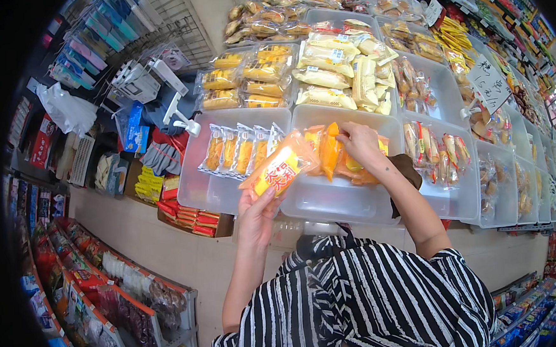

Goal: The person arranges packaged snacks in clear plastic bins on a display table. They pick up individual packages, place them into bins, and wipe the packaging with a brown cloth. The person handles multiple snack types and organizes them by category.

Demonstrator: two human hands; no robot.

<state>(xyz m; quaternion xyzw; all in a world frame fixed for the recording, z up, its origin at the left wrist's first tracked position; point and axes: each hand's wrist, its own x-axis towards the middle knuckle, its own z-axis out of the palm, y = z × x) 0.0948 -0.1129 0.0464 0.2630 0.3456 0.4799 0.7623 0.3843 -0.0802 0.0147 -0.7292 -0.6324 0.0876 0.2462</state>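
In my left hand (257,213) is a wrapped yellow cake (278,171) in a clear and orange wrapper that bears red writing. It is held up tilted over the front edge of two neighbouring bins. My right hand (361,142) pinches the edge of an orange packet (330,149) inside the middle translucent plastic bin (356,208). Other orange-wrapped cakes (354,166) lie around that packet, partly hidden by my hand and forearm. To the left, a row of cakes in blue-and-white checked wrappers (243,151) stands in the adjoining bin (212,194).
Cream-coloured packets (330,58) and yellow wrapped rolls (220,86) fill bins farther back. A white clip (189,126) sits on the left bin's corner. A handwritten sign (487,83) rises at right. A brown cloth-like item (406,177) hangs by my right forearm. Snack shelves (137,296) stand lower left.
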